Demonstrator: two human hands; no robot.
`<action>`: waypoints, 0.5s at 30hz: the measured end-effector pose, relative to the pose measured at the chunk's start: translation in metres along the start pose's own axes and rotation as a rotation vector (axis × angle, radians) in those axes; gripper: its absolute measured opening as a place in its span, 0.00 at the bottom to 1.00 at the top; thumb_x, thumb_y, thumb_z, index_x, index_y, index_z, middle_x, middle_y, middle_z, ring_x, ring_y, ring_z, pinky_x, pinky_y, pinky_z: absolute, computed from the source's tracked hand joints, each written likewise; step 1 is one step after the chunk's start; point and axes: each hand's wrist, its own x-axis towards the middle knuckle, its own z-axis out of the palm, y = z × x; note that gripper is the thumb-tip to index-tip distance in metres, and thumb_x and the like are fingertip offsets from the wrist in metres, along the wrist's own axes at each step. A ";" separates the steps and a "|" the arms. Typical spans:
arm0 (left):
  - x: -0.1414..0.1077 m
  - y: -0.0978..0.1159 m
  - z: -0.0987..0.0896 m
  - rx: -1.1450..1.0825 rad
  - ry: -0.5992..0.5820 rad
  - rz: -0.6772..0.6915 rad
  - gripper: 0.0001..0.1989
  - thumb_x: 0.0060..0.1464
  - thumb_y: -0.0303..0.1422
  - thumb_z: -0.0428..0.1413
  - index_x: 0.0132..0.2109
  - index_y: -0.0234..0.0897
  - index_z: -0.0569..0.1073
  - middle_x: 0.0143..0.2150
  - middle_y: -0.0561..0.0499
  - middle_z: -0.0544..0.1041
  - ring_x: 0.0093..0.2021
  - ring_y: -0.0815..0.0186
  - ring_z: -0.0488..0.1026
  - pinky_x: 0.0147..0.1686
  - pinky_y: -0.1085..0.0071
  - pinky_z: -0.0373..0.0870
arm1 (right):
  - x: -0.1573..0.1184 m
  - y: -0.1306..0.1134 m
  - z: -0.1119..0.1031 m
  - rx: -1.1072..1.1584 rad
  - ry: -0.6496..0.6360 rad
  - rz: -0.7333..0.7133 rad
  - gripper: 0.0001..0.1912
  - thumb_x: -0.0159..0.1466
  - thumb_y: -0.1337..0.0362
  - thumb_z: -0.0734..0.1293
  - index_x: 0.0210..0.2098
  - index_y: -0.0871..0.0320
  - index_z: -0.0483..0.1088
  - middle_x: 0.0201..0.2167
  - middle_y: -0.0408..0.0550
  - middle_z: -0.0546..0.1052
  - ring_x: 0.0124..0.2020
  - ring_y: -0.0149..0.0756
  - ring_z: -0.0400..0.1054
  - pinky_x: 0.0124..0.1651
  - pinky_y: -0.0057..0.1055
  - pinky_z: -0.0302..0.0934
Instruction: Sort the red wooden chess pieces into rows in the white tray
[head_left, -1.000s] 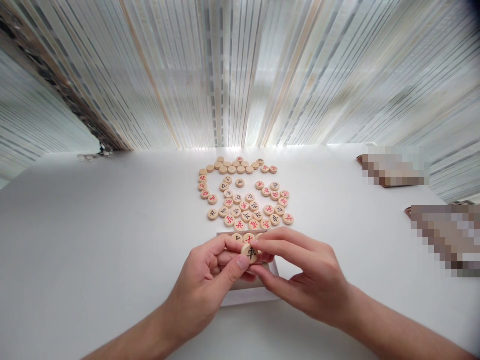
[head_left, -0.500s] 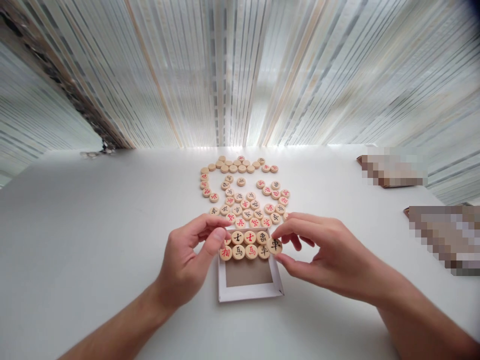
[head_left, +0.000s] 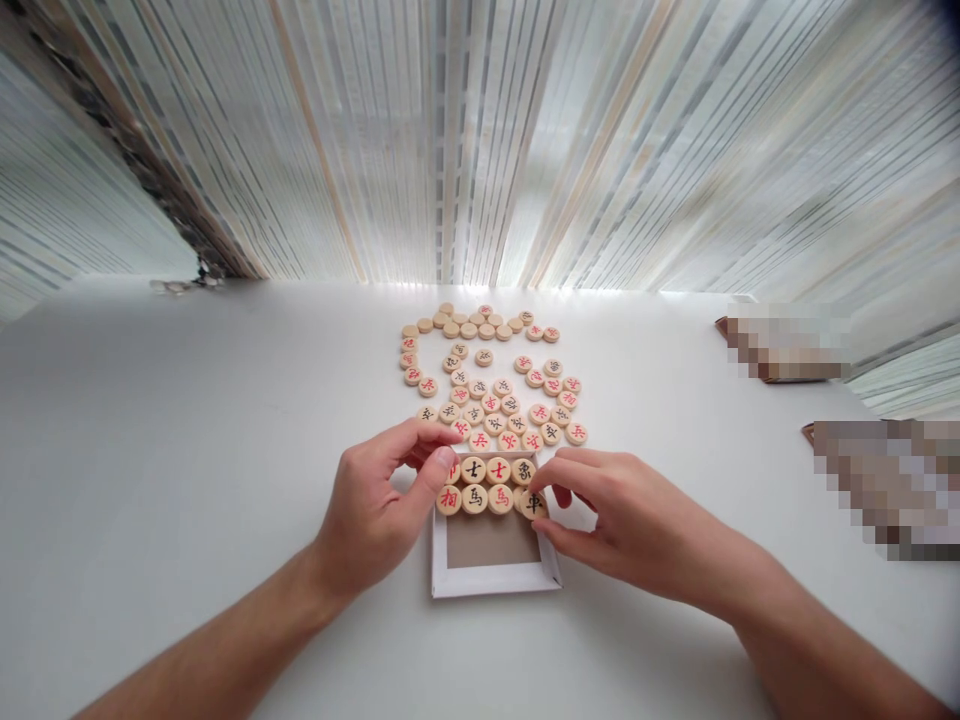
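My right hand [head_left: 585, 500] pinches a round wooden xiangqi piece [head_left: 533, 503] with a black character between thumb and fingers. It is tilted over the right end of the second row in a white shallow box [head_left: 495, 580], partly covering another piece. At the box's far left corner, my left hand [head_left: 397, 490] is closed, thumb inside and fingers behind the rim, partly hiding a red-lettered piece [head_left: 452, 473]. Two rows of pieces lie in the box, such as a red horse piece [head_left: 500, 499] and a black horse piece [head_left: 474, 499]. The near part shows bare brown bottom.
Beyond the box many loose pieces [head_left: 495, 424] lie spread on the white table [head_left: 225, 420], some face down [head_left: 469, 331]. Two blurred brown objects [head_left: 787, 345] rest at the right. A striped string curtain [head_left: 480, 150] hangs behind the table.
My right hand has moved left with the black-lettered piece, from the box's right rim to over the second row. My left hand has stayed at the corner.
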 end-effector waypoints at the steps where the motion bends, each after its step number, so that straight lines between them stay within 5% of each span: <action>1: 0.000 0.000 0.000 0.005 0.004 0.004 0.07 0.66 0.32 0.59 0.43 0.36 0.82 0.36 0.51 0.84 0.34 0.66 0.81 0.37 0.73 0.78 | 0.000 0.001 0.001 -0.010 0.007 -0.004 0.06 0.65 0.72 0.72 0.38 0.56 0.73 0.31 0.43 0.76 0.29 0.33 0.67 0.32 0.29 0.59; 15: 0.000 -0.001 0.001 0.024 0.011 0.033 0.06 0.65 0.30 0.59 0.44 0.35 0.81 0.35 0.51 0.85 0.34 0.66 0.82 0.38 0.73 0.79 | -0.004 0.001 0.007 -0.075 0.059 -0.081 0.04 0.67 0.71 0.70 0.38 0.58 0.78 0.28 0.44 0.76 0.26 0.33 0.67 0.30 0.29 0.58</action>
